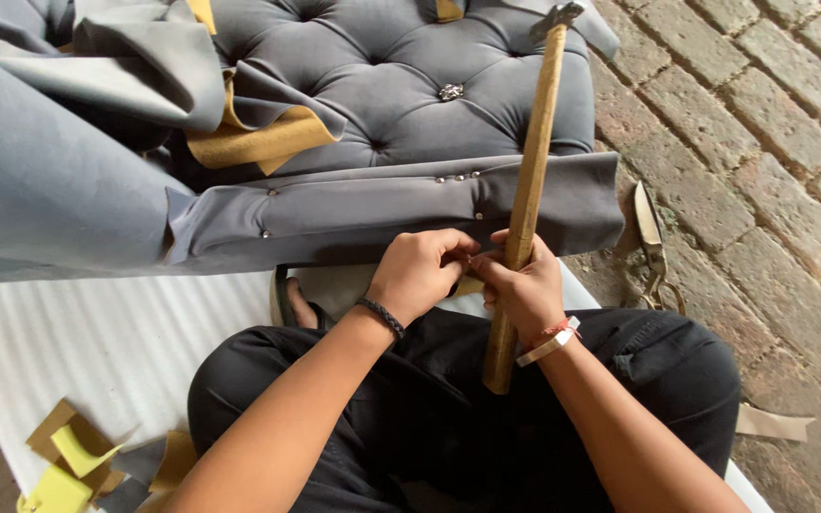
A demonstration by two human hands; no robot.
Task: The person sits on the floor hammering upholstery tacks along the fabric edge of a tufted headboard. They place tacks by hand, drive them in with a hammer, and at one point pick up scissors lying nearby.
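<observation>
Head view. Nearest: crossed legs in black trousers (448, 408), seated on white ribbed foam sheet (116, 342). Left hand (417, 274), braided black wristband, fingers pinched together at lower edge of grey fabric panel (382, 214). Right hand (527, 290), fingers closed around wooden hammer (527, 190), handle upright, metal head at top over tufted grey cushion (401, 85). Small metal tacks (458, 177) in a row along panel. Scissors (653, 247) on brick floor (762, 142), just right of panel. Yellow and brown scraps (73, 456) at sheet's lower left corner.
</observation>
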